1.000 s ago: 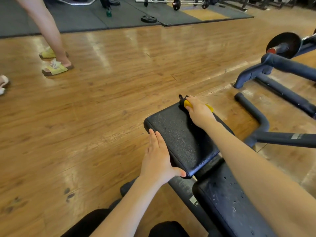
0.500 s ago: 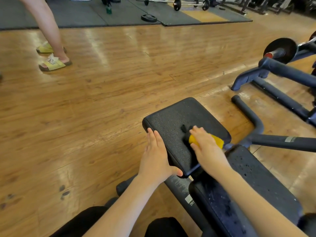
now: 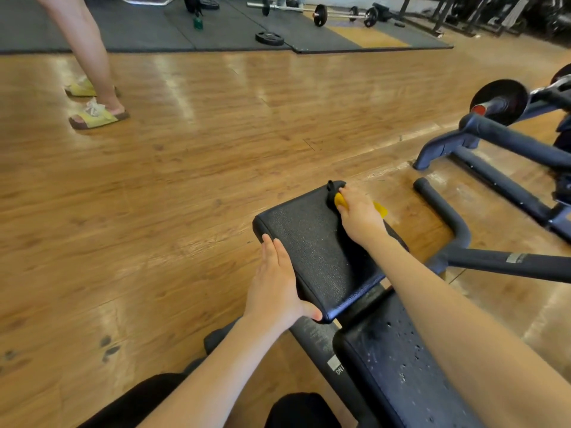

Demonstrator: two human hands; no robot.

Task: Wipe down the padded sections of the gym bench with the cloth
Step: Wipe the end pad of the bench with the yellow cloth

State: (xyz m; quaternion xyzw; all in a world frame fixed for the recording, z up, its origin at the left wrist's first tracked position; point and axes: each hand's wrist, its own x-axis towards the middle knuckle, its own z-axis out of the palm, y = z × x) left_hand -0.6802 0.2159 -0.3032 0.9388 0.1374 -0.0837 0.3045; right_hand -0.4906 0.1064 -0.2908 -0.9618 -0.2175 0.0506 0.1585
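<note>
The gym bench has a black padded seat section ahead of me and a second black pad nearer, dotted with droplets. My right hand presses a yellow and black cloth onto the far corner of the seat pad. My left hand grips the pad's near left edge, thumb hooked under the corner. Most of the cloth is hidden under my fingers.
The bench's dark metal frame and foot bar extend right. A plate-loaded machine stands at far right. A person in yellow sandals stands at upper left on the wooden floor. A barbell and a loose plate lie on dark mats.
My right hand slid the cloth from the far corner back toward the pad's near end, then out to the far corner again. My left hand kept its grip on the pad edge.
</note>
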